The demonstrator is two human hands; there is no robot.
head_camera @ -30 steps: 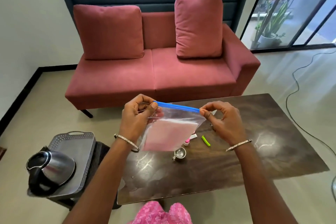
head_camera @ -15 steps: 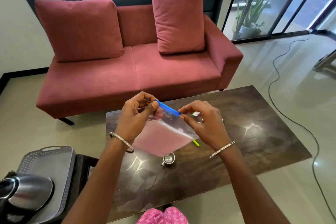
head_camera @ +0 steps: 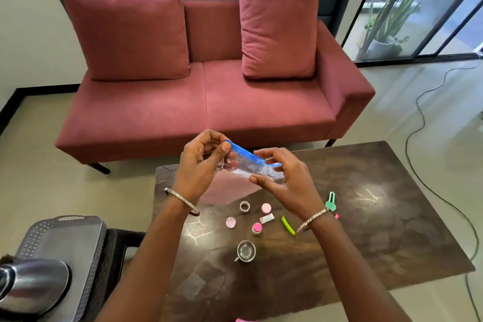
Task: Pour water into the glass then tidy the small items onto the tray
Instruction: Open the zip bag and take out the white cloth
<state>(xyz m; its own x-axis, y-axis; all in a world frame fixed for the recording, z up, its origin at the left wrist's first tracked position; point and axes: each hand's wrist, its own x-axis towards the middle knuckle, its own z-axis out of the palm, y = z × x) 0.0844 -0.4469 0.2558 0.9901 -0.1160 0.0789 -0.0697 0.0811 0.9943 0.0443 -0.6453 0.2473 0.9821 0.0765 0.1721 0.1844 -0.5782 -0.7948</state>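
Note:
Above the dark table [head_camera: 379, 230] I hold a clear zip bag with a blue strip [head_camera: 247, 163]. My left hand [head_camera: 201, 167] pinches its left end and my right hand [head_camera: 283, 178] holds its right end with curled fingers. Below the hands lie small items: a metal ring [head_camera: 245, 207], a pink lid [head_camera: 266, 208], a pale pink disc [head_camera: 230, 222], a pink-capped bottle [head_camera: 257, 228], a small white packet [head_camera: 267, 218], a lime green clip [head_camera: 287, 225] and a green clip [head_camera: 331, 201]. A small steel cup [head_camera: 246, 251] stands nearer me. The grey tray [head_camera: 65, 238] sits at lower left.
A steel kettle [head_camera: 31, 285] stands on the tray's near end, on a dark stool left of the table. A red sofa [head_camera: 209, 102] faces the table's far side. A black cable [head_camera: 428, 154] runs over the floor at the right.
My hands have drawn closer together, bunching the bag's top, and the bag has lifted. The small items under it have come into sight. The camera has tilted down.

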